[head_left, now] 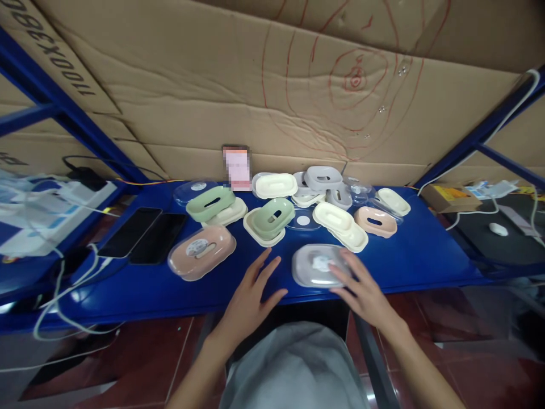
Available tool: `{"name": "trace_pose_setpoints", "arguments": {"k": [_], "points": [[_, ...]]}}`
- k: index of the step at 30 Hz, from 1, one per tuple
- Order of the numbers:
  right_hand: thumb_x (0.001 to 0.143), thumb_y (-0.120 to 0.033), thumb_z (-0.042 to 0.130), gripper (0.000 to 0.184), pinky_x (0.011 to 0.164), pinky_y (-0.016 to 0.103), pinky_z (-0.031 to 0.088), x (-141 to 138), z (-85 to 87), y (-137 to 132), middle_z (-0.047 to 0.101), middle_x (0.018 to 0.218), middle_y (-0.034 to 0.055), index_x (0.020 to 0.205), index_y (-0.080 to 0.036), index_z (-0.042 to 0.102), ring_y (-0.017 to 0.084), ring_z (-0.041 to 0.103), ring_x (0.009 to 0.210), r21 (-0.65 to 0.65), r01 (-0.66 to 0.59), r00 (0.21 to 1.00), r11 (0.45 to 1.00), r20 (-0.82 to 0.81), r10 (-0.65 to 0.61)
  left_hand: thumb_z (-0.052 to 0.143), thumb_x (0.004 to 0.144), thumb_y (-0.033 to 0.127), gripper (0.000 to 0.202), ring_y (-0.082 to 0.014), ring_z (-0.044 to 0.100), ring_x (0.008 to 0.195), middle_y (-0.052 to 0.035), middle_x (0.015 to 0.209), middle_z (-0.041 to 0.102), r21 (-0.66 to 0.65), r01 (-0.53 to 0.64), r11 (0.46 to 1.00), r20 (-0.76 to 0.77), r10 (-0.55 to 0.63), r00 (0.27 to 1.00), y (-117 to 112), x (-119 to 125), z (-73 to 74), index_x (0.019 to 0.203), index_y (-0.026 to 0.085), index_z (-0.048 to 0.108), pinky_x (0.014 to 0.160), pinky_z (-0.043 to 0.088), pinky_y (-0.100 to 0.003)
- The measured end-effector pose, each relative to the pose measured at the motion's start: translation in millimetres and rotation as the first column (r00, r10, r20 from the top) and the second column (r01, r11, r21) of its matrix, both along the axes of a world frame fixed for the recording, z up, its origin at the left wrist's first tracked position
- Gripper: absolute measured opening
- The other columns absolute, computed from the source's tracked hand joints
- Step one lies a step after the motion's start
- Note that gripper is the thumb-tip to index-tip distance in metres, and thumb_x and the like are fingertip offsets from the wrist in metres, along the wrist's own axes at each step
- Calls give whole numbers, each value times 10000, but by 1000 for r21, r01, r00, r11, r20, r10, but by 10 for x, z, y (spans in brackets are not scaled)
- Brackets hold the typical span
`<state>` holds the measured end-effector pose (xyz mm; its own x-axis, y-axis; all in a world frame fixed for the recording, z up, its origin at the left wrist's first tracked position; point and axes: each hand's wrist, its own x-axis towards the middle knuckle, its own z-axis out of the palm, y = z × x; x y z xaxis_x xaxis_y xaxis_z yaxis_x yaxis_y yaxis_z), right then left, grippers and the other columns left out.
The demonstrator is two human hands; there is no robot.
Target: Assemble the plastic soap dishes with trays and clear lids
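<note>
My left hand lies flat on the blue shelf near its front edge, fingers stretched out, holding nothing. My right hand rests with spread fingers on the right side of a grey lidded soap box with a clear cover. A pink lidded soap box sits to the left of my left hand. Behind lie several loose soap dish parts: green ones, cream ones, a pink one and grey ones.
Two dark phones lie at the left on the shelf. A small upright phone leans on the cardboard wall behind. White cables hang at the left. A small cardboard box and a black pad sit at the right.
</note>
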<state>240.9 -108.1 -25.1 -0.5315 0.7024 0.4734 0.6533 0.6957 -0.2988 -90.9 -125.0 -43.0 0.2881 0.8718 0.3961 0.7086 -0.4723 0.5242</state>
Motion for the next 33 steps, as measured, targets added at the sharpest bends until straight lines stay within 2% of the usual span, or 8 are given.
{"name": "trace_pose_setpoints", "arguments": {"k": [3, 7, 9, 13, 16, 20, 25, 33], "points": [[1026, -286, 681, 682, 1222, 585, 472, 512, 15, -176, 383, 1722, 77, 1645, -404, 419, 361, 482, 1523, 53, 301, 950, 952, -101, -295, 578, 1070, 340, 562, -304, 544, 1462, -132, 1611, 514, 69, -64, 996, -84, 70, 994, 92, 46, 3, 1605, 302, 413, 1175, 507, -512], [1020, -429, 680, 603, 1212, 561, 470, 1186, -104, -264, 424, 1701, 84, 1596, -372, 514, 384, 499, 1505, 91, 614, 789, 784, -115, -604, 576, 1057, 394, 575, -404, 520, 1460, -186, 1623, 501, 138, -146, 980, -275, 179, 945, 230, 133, -41, 1591, 221, 455, 1176, 450, -611], [1022, -513, 647, 596, 1201, 556, 472, 1498, -215, -216, 425, 1696, 120, 1575, -311, 552, 397, 489, 1510, 76, 697, 717, 713, -109, -689, 565, 1056, 437, 591, -419, 542, 1424, -205, 1594, 526, 143, -172, 975, -320, 210, 924, 266, 138, -49, 1578, 178, 469, 1165, 445, -622], [1038, -580, 566, 674, 1217, 695, 364, 1767, -311, 41, 296, 1742, 210, 1593, -201, 514, 464, 324, 1587, 115, 700, 713, 705, -45, -700, 550, 1063, 400, 467, -370, 662, 1206, -187, 1359, 676, 155, -183, 971, -302, 223, 927, 263, 83, -35, 1473, 178, 587, 1010, 544, -540], [1059, -462, 579, 647, 1234, 754, 275, 1338, -170, 284, 254, 1761, 197, 1641, -220, 435, 458, 211, 1628, 216, 630, 769, 746, -33, -639, 526, 1076, 291, 358, -307, 695, 1117, -141, 1263, 712, 134, -90, 987, -216, 118, 969, 206, 92, -5, 1406, 218, 645, 945, 568, -467], [1117, -272, 443, 535, 1264, 583, 379, 90, 83, 515, 459, 1674, 107, 1650, -309, 406, 300, 371, 1590, 87, 197, 979, 977, 45, -201, 510, 1065, 145, 416, -222, 679, 1218, -83, 1354, 705, 94, 206, 974, -131, -193, 972, 108, 187, 63, 1447, 275, 614, 1040, 537, -381], [1070, -500, 582, 550, 1244, 574, 411, -1071, 102, 603, 480, 1652, 153, 1550, -232, 555, 338, 456, 1526, -49, -42, 994, 998, 100, 47, 587, 1025, 116, 280, -252, 686, 1127, -96, 1227, 732, 255, 21, 967, -102, 5, 995, 57, 120, 123, 1245, 240, 707, 951, 532, -407], [1102, -341, 552, 400, 1327, 601, 298, -776, 57, 633, 604, 1553, 69, 1494, -276, 605, 278, 396, 1579, -185, -187, 978, 965, -131, 165, 666, 1022, 277, 330, -335, 609, 1315, -162, 1473, 601, 234, -52, 971, -179, 96, 979, 22, 4, -46, 1350, 245, 657, 1069, 524, -515]]}}
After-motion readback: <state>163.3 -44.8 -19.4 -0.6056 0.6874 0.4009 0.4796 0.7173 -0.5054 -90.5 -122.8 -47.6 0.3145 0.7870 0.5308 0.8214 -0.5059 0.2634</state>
